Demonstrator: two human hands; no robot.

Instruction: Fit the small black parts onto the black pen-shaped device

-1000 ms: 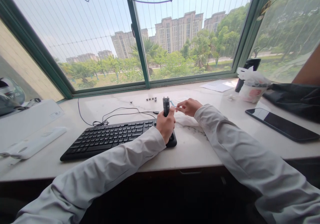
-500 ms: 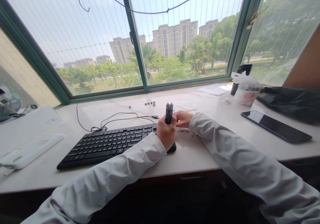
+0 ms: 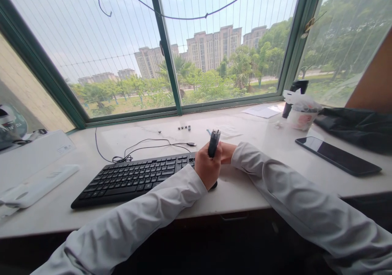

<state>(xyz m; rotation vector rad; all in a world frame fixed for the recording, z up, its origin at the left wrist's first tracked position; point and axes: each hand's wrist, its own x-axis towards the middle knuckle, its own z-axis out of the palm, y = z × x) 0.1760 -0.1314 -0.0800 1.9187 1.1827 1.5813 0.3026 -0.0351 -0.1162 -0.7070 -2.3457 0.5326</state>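
Observation:
My left hand point(image 3: 207, 169) is wrapped round a short black handheld device point(image 3: 214, 143), held upright with its notched, partly metallic end on top. It is over the right end of a black keyboard point(image 3: 131, 181), where a gap shows among the keys. Close behind it is my right hand point(image 3: 228, 152), its fingers mostly hidden by the left hand. Whether the right hand holds anything I cannot make out. A thin blue strip point(image 3: 208, 132) shows just beyond the hands. Several small dark keycaps point(image 3: 184, 128) lie in a row farther back, and another keycap point(image 3: 159, 132) lies apart.
The keyboard's cable point(image 3: 122, 159) is coiled behind it, with a USB plug point(image 3: 192, 144) near the hands. A dark phone point(image 3: 337, 155) lies to the right, before a bagged tub point(image 3: 301, 117) and a black bag point(image 3: 361, 128). White boxes point(image 3: 49, 148) stand left.
My left hand and the black device have shifted slightly right and lean more that way. More of the right hand is covered, and the blue strip now shows clearly.

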